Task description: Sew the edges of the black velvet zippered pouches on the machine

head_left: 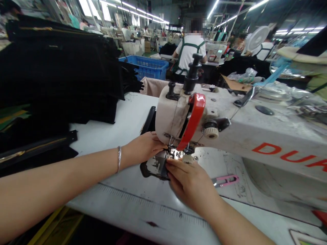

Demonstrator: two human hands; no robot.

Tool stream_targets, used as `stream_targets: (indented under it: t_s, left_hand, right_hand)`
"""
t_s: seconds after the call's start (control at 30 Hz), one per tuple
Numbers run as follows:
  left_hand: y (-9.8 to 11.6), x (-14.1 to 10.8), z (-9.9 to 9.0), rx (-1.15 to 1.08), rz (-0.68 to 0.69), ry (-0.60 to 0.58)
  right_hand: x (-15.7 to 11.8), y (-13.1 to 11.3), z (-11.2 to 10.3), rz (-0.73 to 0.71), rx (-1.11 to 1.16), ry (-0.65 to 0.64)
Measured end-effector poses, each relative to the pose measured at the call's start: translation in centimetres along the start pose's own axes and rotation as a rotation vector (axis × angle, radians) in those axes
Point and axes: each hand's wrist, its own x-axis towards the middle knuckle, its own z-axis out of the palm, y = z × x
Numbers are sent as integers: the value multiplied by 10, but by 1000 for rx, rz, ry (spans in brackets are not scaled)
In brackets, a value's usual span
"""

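Note:
A white sewing machine [237, 126] with a red thread-lever guard [192, 120] stands in front of me. My left hand [143, 148] reaches in from the left, its fingers closed over a black fabric piece [149, 120] beside the needle area; most of that piece is hidden behind the hand and the machine head. Just in front of the presser foot [175, 153], my right hand [190, 178] has its fingers pressed together, and what lies under their tips is hidden. Pink-handled thread snips [226, 180] lie on the machine bed, right of my right hand.
Black sewn pieces with zippers form a tall stack [58, 75] at the left. A ruler scale [153, 204] runs along the table's front. Behind the machine are a blue crate [150, 68] and a person [190, 51] in a white top; a fan [258, 38] stands farther right.

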Motion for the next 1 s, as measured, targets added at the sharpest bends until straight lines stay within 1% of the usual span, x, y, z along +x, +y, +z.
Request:
stream_targets:
  t_s: [0.1,0.23,0.33,0.43,0.53,0.63,0.87,1.0]
  left_hand:
    - [26,-8,-11,-24,-120,-86]
    - [62,-32,-19,-152,-227,-158]
    - [83,-50,-17,-163,-260,-188]
    - [96,-64,-7,-85,-228,-147]
    - [97,-70,4,-23,-150,-69]
    - [89,-68,9,-27,-117,-31]
    - [62,-53,8,-52,-116,-28]
    - [58,-51,9,-21,-83,7]
  right_hand:
    - [-3,1,-2,5,21,-14]
    - [-5,2,-5,14,34,-13]
    - [-5,1,-7,2,34,4]
    - [-5,-2,-9,-9,42,5]
    - [-7,-3,-9,-7,45,-10]
    - [-8,-3,-8,13,29,-32]
    - [-6,-2,-5,96,-16,-94]
    - [-7,3,-12,129,101,-62]
